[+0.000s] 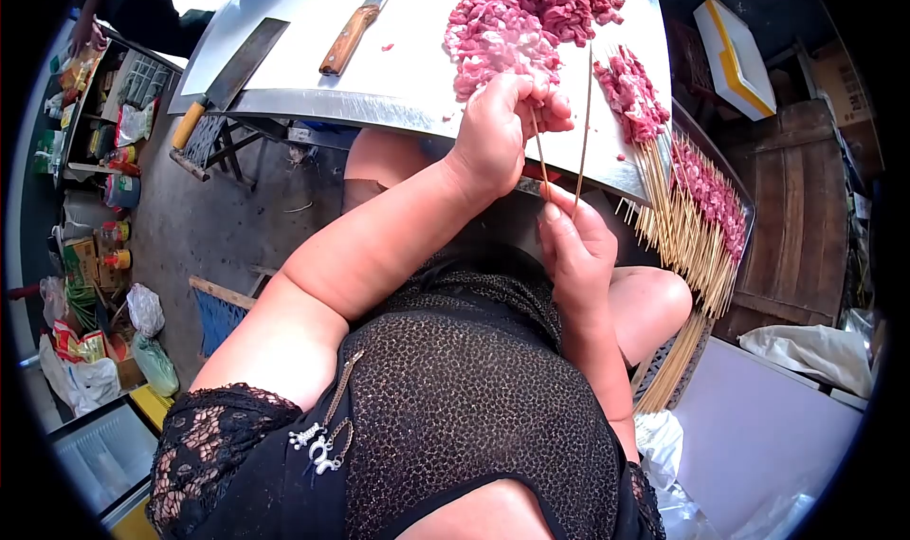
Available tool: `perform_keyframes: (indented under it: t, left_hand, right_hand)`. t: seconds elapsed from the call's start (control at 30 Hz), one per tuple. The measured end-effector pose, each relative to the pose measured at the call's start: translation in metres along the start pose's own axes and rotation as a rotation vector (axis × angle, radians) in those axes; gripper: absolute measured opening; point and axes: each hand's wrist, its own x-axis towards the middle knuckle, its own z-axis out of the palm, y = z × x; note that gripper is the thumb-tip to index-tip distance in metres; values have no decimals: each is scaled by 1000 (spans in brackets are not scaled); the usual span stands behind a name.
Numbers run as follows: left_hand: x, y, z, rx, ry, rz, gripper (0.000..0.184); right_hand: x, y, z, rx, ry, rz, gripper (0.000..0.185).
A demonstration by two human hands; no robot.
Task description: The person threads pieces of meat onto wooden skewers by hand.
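Note:
My left hand [500, 128] is closed in a pinch over the metal table's front edge, its fingers around the upper end of a thin wooden skewer [541, 156]. Whether a bit of meat is also between those fingers is hidden. Below it, my right hand [580, 251] is closed on the lower part of that skewer. A second wooden skewer [585, 113] also rises from my right hand, standing apart with its tip bare. Just beyond my left hand lies a pile of cut raw meat [507, 37]. To the right, loaded meat skewers [633, 94] lie on the table corner.
On the metal table [408, 75] lie a cleaver [248, 63] and a wooden-handled knife [353, 33]. A tray holds many more meat skewers [706, 199] at right, above bare skewers [675, 365]. A white foam box [735, 56] stands beyond. Another person's hand [87, 36] shows at upper left.

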Motion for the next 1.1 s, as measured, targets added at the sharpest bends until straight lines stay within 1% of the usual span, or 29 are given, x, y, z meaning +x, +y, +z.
perform_keyframes:
  t: [0.07, 0.13, 0.17, 0.2, 0.27, 0.3, 0.37, 0.4, 0.47, 0.5, 0.53, 0.6, 0.63, 0.7, 0.73, 0.8, 0.83, 0.87, 0.93, 0.97, 1.0, 1.07, 1.1]
  left_hand:
    - [-4, -3, 0, 26, -24, 21, 19]
    - [-13, -12, 2, 145, -41, 27, 19]
    - [-20, -19, 3, 104, -44, -35, 19]
    - [-22, -24, 2, -1, -58, -116, 18]
    - [-21, -25, -2, 108, -129, -94, 22]
    - [-20, -19, -3, 108, -129, -94, 22]
    - [-18, -2, -5, 879, -394, 22, 26]
    - [-11, -1, -3, 531, -299, -258, 25]
    - [24, 28, -17, 937, -423, 143, 24]
    - [41, 51, -19, 1238, -412, 312, 25]
    - [56, 70, -23, 1534, -391, 488, 26]
    - [76, 82, -42, 2115, -358, 654, 22]
    - [81, 83, -48, 2116, -358, 661, 22]
    - [83, 87, -47, 2166, -478, 543, 21]
    - [84, 88, -46, 2169, -486, 546, 21]
    - [77, 92, -37, 1605, -181, 159, 17]
    - [78, 90, -44, 1379, -164, 166, 23]
    - [76, 88, -44, 1380, -164, 164, 23]
    - [69, 81, -42, 616, -89, -96, 27]
    - [66, 76, -38, 524, -31, -163, 27]
    - [60, 72, -31, 429, -29, -205, 27]
    - [52, 60, -27, 277, -54, -227, 27]
    - [48, 54, -24, 277, -55, -229, 27]
  right_hand:
    - [3, -3, 2, -10, 8, 0, 24]
    - [8, -3, 2, 0, 32, -7, 23]
    - [13, -4, 0, 32, 21, 7, 23]
    - [17, -2, 0, 43, 40, -15, 23]
    - [23, -3, 2, 32, 54, -68, 23]
    - [23, -2, 1, 32, 54, -68, 23]
    - [25, -1, -4, 7, 119, -59, 23]
    - [26, -3, -8, 9, 116, -63, 23]
    - [25, -8, -24, 9, 103, -113, 24]
    - [26, -11, -27, 35, 91, -133, 25]
    - [24, -16, -26, 45, 120, -101, 25]
    - [25, -14, -29, 26, 91, -120, 25]
    - [25, -12, -29, 13, 87, -122, 25]
    - [25, -8, -28, -6, 88, -129, 23]
    - [25, -8, -29, -1, 92, -133, 23]
    - [24, -7, -32, 30, 75, -83, 23]
    - [25, -6, -32, 31, 77, -81, 23]
    - [27, -5, -31, 18, 65, -72, 23]
    - [30, -6, -26, 5, 46, -65, 23]
    - [31, -8, -22, -57, 37, -65, 23]
    - [32, -8, -19, -119, 28, -66, 23]
    - [35, -6, -18, -147, 31, -58, 23]
    - [37, -4, -18, -181, 37, -70, 23]
